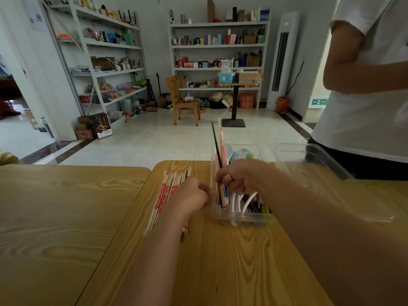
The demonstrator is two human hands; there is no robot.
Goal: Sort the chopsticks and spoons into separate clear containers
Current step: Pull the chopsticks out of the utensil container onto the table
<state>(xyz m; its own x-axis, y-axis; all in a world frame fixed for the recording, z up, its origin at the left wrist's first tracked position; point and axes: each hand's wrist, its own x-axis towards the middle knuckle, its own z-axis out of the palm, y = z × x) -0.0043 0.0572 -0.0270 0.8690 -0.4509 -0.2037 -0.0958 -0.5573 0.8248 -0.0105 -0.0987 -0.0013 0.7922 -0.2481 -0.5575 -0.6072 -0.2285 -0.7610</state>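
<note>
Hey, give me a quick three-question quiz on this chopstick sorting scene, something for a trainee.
1. True or false: the right hand grips chopsticks standing in the clear container.
2. Where do the wrapped chopsticks lie? A) on the table, left of that container; B) on a chair; C) inside a container.
3. How many clear containers stand on the table?
Key: 1 true; 2 A; 3 two, the second container being to the right.

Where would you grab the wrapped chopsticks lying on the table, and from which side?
Probably around their middle, from above and the left: the wrapped chopsticks lie flat, side by side, pointing away, and the left hand and clear container crowd their right.
</note>
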